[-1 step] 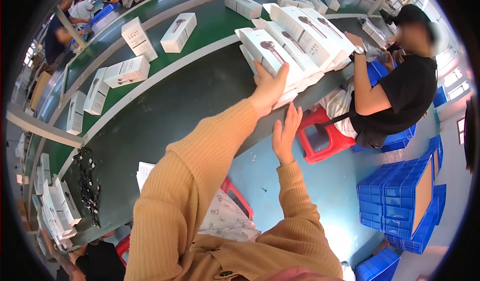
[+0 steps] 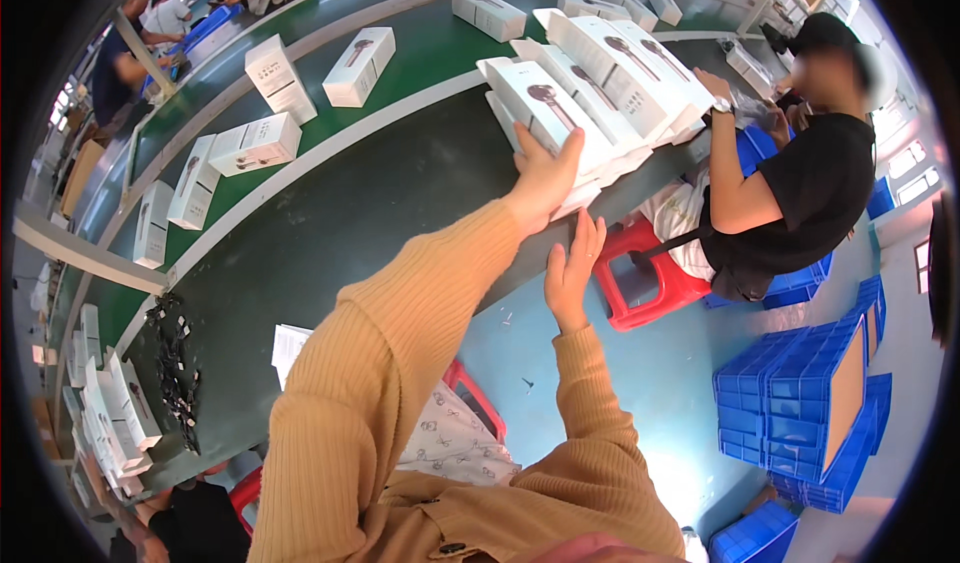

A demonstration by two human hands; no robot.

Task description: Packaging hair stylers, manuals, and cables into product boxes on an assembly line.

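Note:
A stack of white cartons [image 2: 625,63] with pictures printed on their tops stands on the dark work table at the upper right. Against the near left end of this stack lies my left hand [image 2: 543,178], its thumb and fingers spread over the nearest carton [image 2: 535,103]. My right hand [image 2: 572,275] is just below the stack, past the table edge, with its fingers apart and nothing in it. The fingertips of that hand come close to the lowest cartons; whether they touch cannot be made out.
On the green conveyor belt [image 2: 320,123] lie several white cartons. Black cables [image 2: 175,373] and another carton pile [image 2: 120,418] are on the table at left. A co-worker [image 2: 790,163] in black sits at right, near a red stool [image 2: 655,273] and blue crates [image 2: 790,393].
The carton stack and my left hand against it have shifted very slightly to the right. My right hand stays almost where it was.

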